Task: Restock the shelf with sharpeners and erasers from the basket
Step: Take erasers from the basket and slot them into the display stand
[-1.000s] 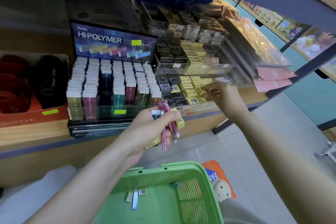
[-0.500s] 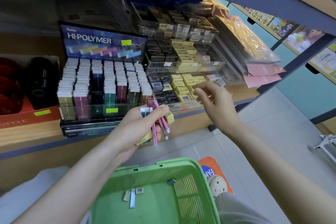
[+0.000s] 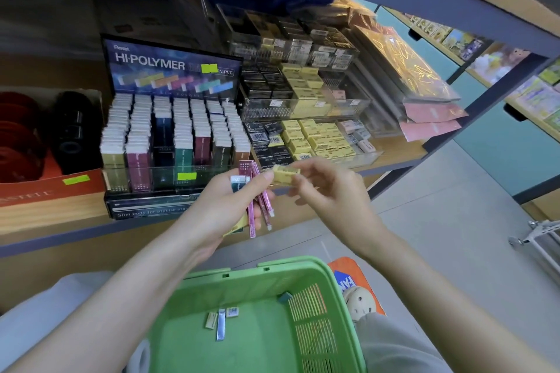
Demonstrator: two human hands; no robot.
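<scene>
Several packs lie unshelved in the green plastic basket. Your left hand clutches slim pink erasers; your right hand pinches a yellow block eraser.

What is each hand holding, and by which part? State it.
The left hand grips a bundle of slim erasers round their middles; the right hand pinches a yellow eraser by its right end with its fingers.

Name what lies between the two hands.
A yellow eraser, pinched in the fingers of the right hand, beside the thumb of the left hand; head view.
</scene>
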